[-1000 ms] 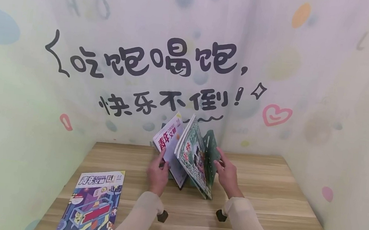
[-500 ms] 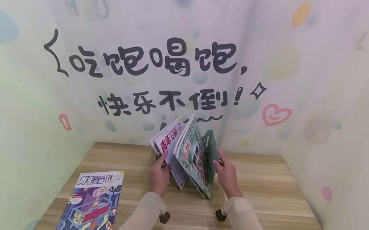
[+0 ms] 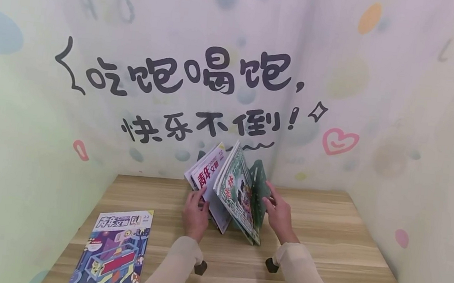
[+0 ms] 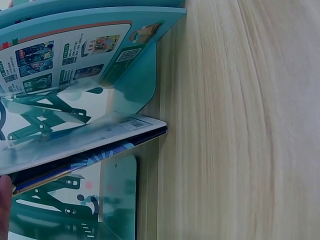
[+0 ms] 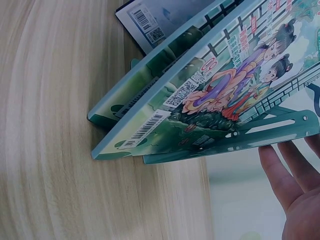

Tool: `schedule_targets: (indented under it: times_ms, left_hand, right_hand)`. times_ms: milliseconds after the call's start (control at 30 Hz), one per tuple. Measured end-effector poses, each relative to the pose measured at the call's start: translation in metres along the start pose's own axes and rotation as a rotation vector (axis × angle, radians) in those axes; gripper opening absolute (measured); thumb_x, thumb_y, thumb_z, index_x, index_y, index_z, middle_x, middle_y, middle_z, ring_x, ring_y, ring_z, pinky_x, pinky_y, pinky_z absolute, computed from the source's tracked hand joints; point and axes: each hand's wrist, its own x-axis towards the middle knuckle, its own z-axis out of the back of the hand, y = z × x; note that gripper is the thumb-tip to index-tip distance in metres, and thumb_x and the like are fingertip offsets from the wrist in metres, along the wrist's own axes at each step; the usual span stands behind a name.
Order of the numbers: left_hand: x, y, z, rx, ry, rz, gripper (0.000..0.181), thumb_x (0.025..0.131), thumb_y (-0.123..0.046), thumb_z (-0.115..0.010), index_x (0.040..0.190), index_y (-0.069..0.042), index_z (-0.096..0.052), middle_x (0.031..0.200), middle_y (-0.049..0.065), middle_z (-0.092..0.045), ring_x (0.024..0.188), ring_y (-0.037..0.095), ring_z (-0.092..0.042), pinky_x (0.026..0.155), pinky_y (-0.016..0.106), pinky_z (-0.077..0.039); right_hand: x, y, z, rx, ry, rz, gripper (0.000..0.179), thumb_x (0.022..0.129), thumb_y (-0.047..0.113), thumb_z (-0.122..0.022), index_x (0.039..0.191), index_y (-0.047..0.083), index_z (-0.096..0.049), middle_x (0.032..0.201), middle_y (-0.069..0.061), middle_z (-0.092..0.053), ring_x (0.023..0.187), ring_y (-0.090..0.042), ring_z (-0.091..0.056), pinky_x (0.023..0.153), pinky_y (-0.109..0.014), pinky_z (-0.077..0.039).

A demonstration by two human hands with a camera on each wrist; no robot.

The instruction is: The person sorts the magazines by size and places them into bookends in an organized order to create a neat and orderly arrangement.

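Note:
My left hand (image 3: 196,214) pinches white-covered magazines (image 3: 208,172) that lean to the left, its thumb on their right side. At the edge of the left wrist view, a fingertip (image 4: 4,200) meets their edge. To their right, green-covered magazines (image 3: 241,193) lean the other way, bottom corners over the wood. A green metal book stand (image 3: 262,191) with folding slotted struts (image 4: 47,120) surrounds both groups. Straight fingers (image 5: 280,175) of my right hand (image 3: 281,215) touch the outside of its right end panel (image 5: 270,137). The right thumb's contact is unclear.
Another magazine (image 3: 113,249) lies flat, cover up, at the table's front left. Behind the wood-grain table (image 3: 324,244) rises a wall (image 3: 172,25) with printed lettering; side walls enclose both sides. A black block (image 3: 200,268) hangs below the left wrist.
The front white magazine has shifted slightly right, showing another cover behind it on the left. My left hand moved a little right with it. The right hand and green magazines stay put.

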Motion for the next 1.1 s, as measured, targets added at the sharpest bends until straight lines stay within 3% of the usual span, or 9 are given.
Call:
schedule_targets:
  times_ms: [333,500,733,1100]
  left_hand:
    - [-0.004,0.005,0.006,-0.074,-0.044,-0.041,0.039,0.079,0.007,-0.074,0.114,-0.008,-0.068,0.107,0.007,-0.058,0.081,0.019,-0.063,0.065,0.025,-0.058]
    - [-0.005,0.007,0.008,-0.069,-0.068,-0.054,0.034,0.08,0.004,-0.074,0.111,-0.009,-0.069,0.106,0.007,-0.059,0.077,0.018,-0.062,0.062,0.026,-0.058]
    - [-0.006,0.014,0.017,-0.069,-0.076,-0.018,0.031,0.082,0.001,-0.073,0.111,-0.01,-0.069,0.106,0.007,-0.061,0.076,0.016,-0.061,0.059,0.025,-0.056]
    - [-0.005,0.029,0.037,0.041,-0.104,0.038,0.028,0.082,-0.002,-0.074,0.109,-0.008,-0.069,0.103,0.006,-0.061,0.075,0.02,-0.062,0.061,0.034,-0.057]
  right_hand:
    - [-0.001,0.0,0.0,-0.003,0.0,0.027,0.053,0.098,0.008,-0.057,0.147,0.023,-0.044,0.14,-0.023,-0.049,0.113,-0.044,-0.058,0.076,-0.045,-0.059]
    - [-0.001,0.001,0.0,-0.001,0.0,0.02,0.052,0.098,0.008,-0.056,0.147,0.023,-0.044,0.14,-0.023,-0.049,0.113,-0.043,-0.058,0.076,-0.045,-0.059]
    - [-0.001,0.002,0.001,-0.008,0.009,0.004,0.053,0.099,0.01,-0.056,0.148,0.026,-0.043,0.141,-0.022,-0.049,0.114,-0.043,-0.058,0.077,-0.046,-0.058]
    - [-0.001,0.0,0.001,-0.002,0.01,0.027,0.054,0.098,0.009,-0.056,0.148,0.027,-0.043,0.144,-0.018,-0.047,0.113,-0.042,-0.059,0.076,-0.044,-0.059]
